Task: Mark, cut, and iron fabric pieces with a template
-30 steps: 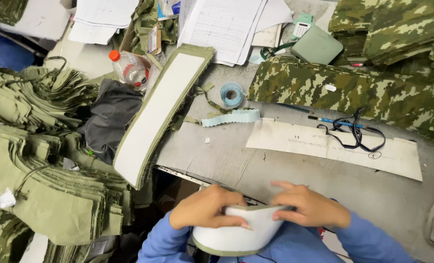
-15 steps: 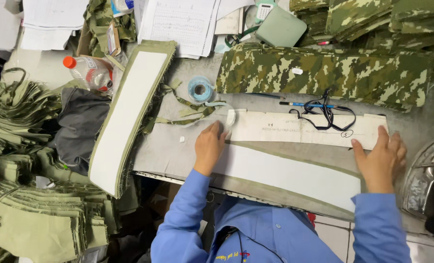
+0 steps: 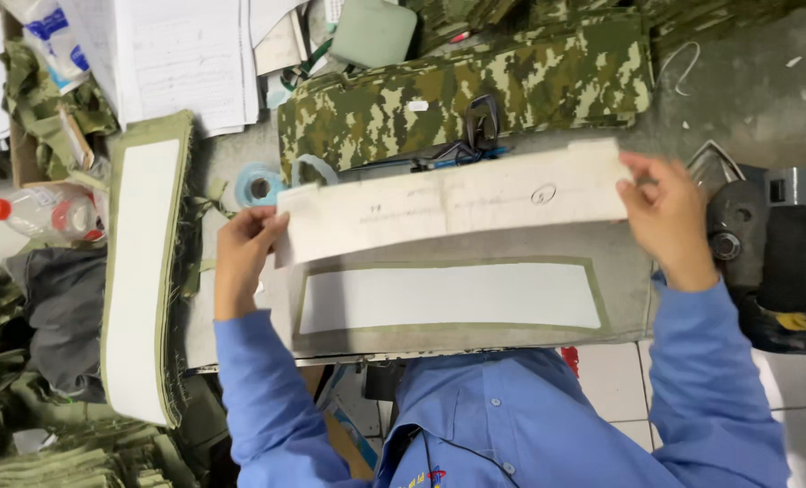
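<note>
Head view: long olive fabric panel with white rectangular centre [image 3: 448, 298] lay flat on grey table [image 3: 737, 81]. Long cream card template [image 3: 448, 203], previously lying flat, now lifted above it, pinched endwise by left hand [image 3: 245, 248] and right hand [image 3: 665, 212].

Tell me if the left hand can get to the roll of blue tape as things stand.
Probably yes. The roll of blue tape lies just beyond the left hand with nothing between, though that hand holds one end of the long paper template.
</note>
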